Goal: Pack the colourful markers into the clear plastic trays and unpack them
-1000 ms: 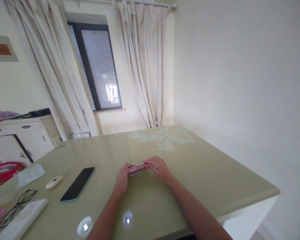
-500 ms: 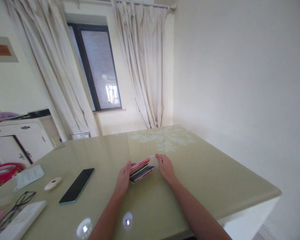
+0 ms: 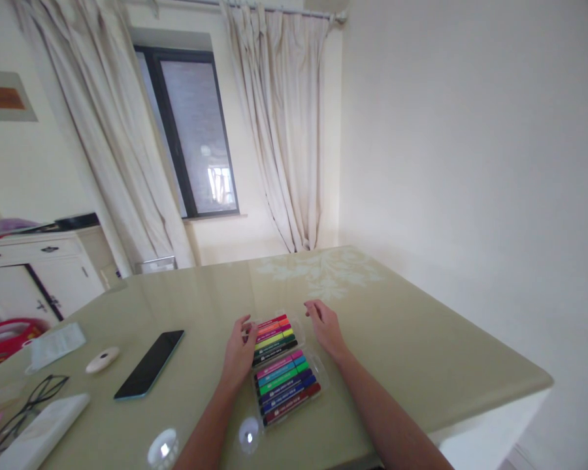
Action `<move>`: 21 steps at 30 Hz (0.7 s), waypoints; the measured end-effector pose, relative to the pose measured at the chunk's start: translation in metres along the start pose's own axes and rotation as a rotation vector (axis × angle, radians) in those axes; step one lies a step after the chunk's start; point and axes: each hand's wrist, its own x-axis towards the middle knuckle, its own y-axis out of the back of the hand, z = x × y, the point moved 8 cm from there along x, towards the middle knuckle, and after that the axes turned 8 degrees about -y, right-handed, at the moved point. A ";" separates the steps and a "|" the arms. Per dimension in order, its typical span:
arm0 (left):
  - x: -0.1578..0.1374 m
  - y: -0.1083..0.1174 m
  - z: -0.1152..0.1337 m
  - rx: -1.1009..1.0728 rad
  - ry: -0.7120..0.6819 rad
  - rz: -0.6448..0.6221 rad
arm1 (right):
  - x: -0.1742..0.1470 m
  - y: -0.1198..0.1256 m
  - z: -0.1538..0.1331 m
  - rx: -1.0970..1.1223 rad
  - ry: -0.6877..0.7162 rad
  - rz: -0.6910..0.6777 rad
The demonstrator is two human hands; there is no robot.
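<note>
Marker case (image 3: 284,367) open flat | pens crosswise | left hand (image 3: 238,349) touching | right hand (image 3: 326,326) loose

Both forearms were bare to the bottom edge of the frame, with no sleeve, watch or bracelet showing, and the left hand (image 3: 238,349) and right hand (image 3: 326,326) wore neither gloves nor visible rings.

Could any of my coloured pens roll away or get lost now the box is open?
Maybe. The marker case lies open flat, so a nudge from the left hand at its edge might pop pens loose. Its near half sits toward the table's front edge, so a push could slide it off. The right hand rests just beside the case, not holding it.
</note>
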 end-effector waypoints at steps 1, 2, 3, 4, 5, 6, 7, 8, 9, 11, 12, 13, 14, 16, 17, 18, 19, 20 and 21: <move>0.001 0.000 0.000 0.028 -0.008 -0.008 | -0.001 -0.001 -0.001 -0.006 0.007 -0.003; 0.002 0.003 0.000 0.065 -0.014 -0.002 | -0.001 -0.001 -0.002 -0.007 0.008 -0.006; 0.003 0.007 0.000 0.109 -0.014 0.017 | -0.001 -0.001 -0.002 -0.006 0.006 -0.006; 0.004 0.013 -0.001 0.156 -0.009 0.044 | 0.000 -0.001 -0.002 -0.003 0.004 -0.005; 0.005 0.019 -0.002 0.203 0.002 0.074 | 0.000 0.000 -0.002 0.000 0.002 -0.002; 0.005 0.024 -0.002 0.248 0.016 0.098 | 0.000 0.000 -0.002 0.001 -0.001 0.002; 0.005 0.029 -0.003 0.290 0.034 0.112 | 0.000 0.000 -0.002 0.000 -0.003 0.005; 0.004 0.032 -0.004 0.328 0.051 0.114 | 0.000 0.000 -0.002 -0.006 -0.001 0.007; 0.003 0.033 -0.004 0.360 0.066 0.104 | 0.000 0.000 -0.002 -0.014 0.003 0.009; 0.001 0.030 -0.003 0.408 0.078 0.058 | -0.001 0.001 -0.004 -0.040 0.014 0.017; 0.000 0.026 -0.001 0.423 0.072 0.024 | -0.001 0.003 -0.004 -0.062 0.021 0.024; -0.002 0.020 0.001 0.430 0.059 -0.015 | -0.001 0.005 -0.005 -0.094 0.030 0.035; -0.003 0.014 0.003 0.431 0.039 -0.057 | -0.001 0.008 -0.007 -0.142 0.046 0.045; -0.006 0.003 0.008 0.418 -0.006 -0.142 | -0.002 0.011 -0.013 -0.299 0.107 0.044; -0.007 -0.003 0.010 0.405 -0.029 -0.184 | -0.003 0.012 -0.017 -0.394 0.143 0.039; -0.009 -0.007 0.013 0.390 -0.052 -0.226 | -0.005 0.010 -0.021 -0.484 0.173 0.032; -0.011 -0.012 0.015 0.373 -0.075 -0.266 | -0.006 0.007 -0.025 -0.558 0.197 0.017; -0.012 -0.016 0.018 0.356 -0.098 -0.302 | -0.008 0.002 -0.029 -0.609 0.220 -0.007; -0.014 -0.019 0.020 0.338 -0.118 -0.333 | -0.011 -0.006 -0.034 -0.637 0.240 -0.041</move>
